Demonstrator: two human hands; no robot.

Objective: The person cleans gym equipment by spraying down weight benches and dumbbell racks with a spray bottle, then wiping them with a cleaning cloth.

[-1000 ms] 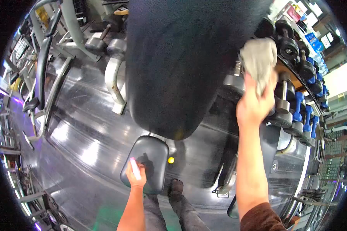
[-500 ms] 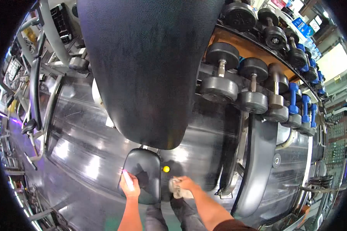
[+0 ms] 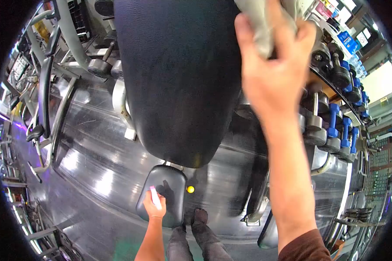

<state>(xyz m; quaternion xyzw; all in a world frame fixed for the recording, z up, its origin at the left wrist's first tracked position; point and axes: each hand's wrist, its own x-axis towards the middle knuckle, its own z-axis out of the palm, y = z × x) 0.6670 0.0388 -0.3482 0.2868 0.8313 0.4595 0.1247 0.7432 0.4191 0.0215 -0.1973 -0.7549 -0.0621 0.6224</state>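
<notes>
A: Start with anything that holds something.
B: The bottle (image 3: 155, 198), at 7 o'clock: white, with a pink tip. What is in it, I can't tell. Then the rack (image 3: 323, 83), between 2 and 3 o'clock, which carries dumbbells (image 3: 333, 121), some grey and black, some blue.

A: Who has the bottle?
B: The left hand (image 3: 154, 208). Its fingers are curled round it, and the tip points toward 11 or 12. In this view the hand lies over the black seat (image 3: 173, 209), with a dark shadow on the seat beside it.

A: And the right hand (image 3: 275, 78)?
B: Between 1 and 2 o'clock, larger in view and a bit blurred. Its back is turned to us, fingers toward 12, the forearm running up from between 4 and 5. It holds a pale cloth (image 3: 258, 29), bunched between the thumb and fingers; part of the cloth runs out of the top.

A: Is the cloth on the pad (image 3: 178, 82)?
B: It overlaps the pad's right edge, near 1 o'clock. Whether they touch, I can't tell.

A: Lower down?
B: A small yellow ball (image 3: 190, 189) at 6 o'clock, just right of the seat.
</notes>
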